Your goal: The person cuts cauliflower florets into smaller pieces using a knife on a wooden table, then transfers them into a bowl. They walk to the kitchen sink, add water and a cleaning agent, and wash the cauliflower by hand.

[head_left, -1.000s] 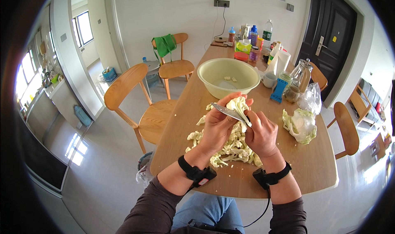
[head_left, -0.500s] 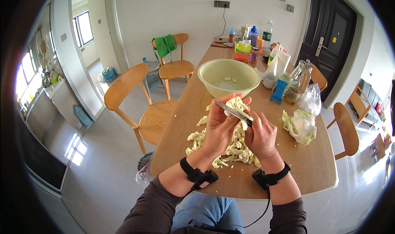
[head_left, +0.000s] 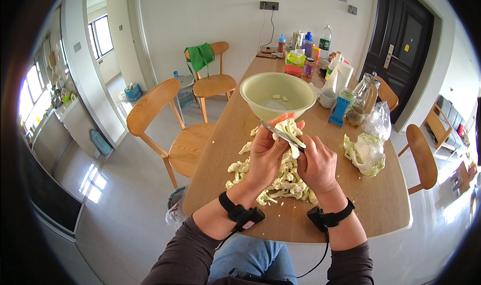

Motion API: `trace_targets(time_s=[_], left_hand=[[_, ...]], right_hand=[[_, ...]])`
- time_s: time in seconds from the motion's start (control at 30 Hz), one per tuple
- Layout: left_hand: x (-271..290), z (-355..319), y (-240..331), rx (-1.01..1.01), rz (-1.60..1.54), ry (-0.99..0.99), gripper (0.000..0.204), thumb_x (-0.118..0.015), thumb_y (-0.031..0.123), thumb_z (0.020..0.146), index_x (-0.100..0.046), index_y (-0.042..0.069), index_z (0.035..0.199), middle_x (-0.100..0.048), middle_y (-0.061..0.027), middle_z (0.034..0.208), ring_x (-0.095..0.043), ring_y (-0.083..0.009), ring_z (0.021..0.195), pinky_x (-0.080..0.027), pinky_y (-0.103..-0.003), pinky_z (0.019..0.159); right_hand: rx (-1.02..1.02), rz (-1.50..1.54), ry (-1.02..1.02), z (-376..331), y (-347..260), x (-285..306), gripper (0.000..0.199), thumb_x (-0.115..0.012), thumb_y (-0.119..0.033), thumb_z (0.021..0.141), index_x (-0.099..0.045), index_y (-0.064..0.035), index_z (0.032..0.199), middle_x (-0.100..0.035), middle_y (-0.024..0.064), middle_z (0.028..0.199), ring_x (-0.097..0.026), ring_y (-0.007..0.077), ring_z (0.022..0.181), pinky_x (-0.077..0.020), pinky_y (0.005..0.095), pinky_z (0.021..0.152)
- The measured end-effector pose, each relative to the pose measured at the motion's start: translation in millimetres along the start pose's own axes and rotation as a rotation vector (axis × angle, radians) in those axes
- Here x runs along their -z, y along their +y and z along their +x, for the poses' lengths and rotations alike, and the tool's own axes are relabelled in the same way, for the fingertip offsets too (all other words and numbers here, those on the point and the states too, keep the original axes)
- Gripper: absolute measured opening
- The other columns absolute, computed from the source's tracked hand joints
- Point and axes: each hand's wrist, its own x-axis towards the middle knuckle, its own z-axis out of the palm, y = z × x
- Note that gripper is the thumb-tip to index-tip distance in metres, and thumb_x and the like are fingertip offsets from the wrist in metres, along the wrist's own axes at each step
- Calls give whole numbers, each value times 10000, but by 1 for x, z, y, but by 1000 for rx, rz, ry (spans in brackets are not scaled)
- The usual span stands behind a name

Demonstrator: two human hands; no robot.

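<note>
My left hand (head_left: 265,152) is closed round a cauliflower floret (head_left: 287,130), raised over the table just in front of the bowl. A knife (head_left: 276,131) is in my right hand (head_left: 318,163), its blade lying across the floret and its tip pointing toward my left fingers. Its handle is mostly hidden in my right fist. Below my hands, a pile of cut cauliflower pieces (head_left: 291,185) spreads over the wooden table, partly covered by my wrists. The large pale green bowl (head_left: 255,98) holds a few small pieces at its bottom.
Leafy cauliflower trimmings (head_left: 365,154) lie on the table (head_left: 371,205) at the right, beside a clear plastic bag (head_left: 378,122). A glass pitcher (head_left: 367,92), a white mug (head_left: 328,99) and several bottles stand farther back. A wooden chair (head_left: 188,144) is at the left.
The knife and floret have shifted very slightly in my hands, and the blade's angle differs a little. The bowl and pile look the same.
</note>
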Motion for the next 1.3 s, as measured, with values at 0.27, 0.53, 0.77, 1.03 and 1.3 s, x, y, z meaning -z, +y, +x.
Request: trace_targets(time_s=[0.27, 0.53, 0.77, 1.03, 1.3], left_hand=[[5, 2, -2, -169, 326, -62, 400, -525, 89, 970, -404, 4, 1342, -440, -159, 1425, -516, -296, 1245, -433, -365, 1027], [5, 1, -3, -90, 283, -50, 427, -515, 142, 978, -392, 1, 1362, -411, -196, 1437, -524, -331, 1228, -429, -421, 1040], [6, 2, -4, -51, 250, -40, 368, -491, 71, 982, -409, -7, 1332, -440, -157, 1426, -513, -280, 1248, -428, -362, 1032], [9, 4, -4, -46, 285, -34, 371, -483, 106, 993, -413, -28, 1332, -485, -146, 1386, -542, -255, 1214, -436, -349, 1019], [16, 4, -7, 98, 266, 18, 422, -495, 195, 1000, -435, -42, 1344, -548, -117, 1295, -546, -195, 1168, -445, -342, 1004]], right_hand=[[-54, 54, -31, 0, -2, 0, 181, -611, -169, 860, -559, -103, 1020, -552, 68, 757, -605, 275, 589, -478, 367, 474], [-53, 71, -58, -2, 1, -2, 175, -610, -132, 861, -546, -66, 1010, -568, 90, 766, -606, 305, 610, -478, 393, 497], [-90, 157, -33, -3, 2, -4, 165, -613, -144, 876, -539, -48, 987, -585, 113, 746, -608, 336, 609, -480, 403, 492], [-146, 248, -39, 2, -2, -4, 152, -590, -168, 914, -546, -36, 976, -605, 139, 723, -612, 358, 608, -480, 414, 504], [-395, 392, -125, 2, 5, -4, 221, -553, -228, 955, -584, -42, 1070, -605, 186, 653, -611, 377, 600, -462, 420, 525]])
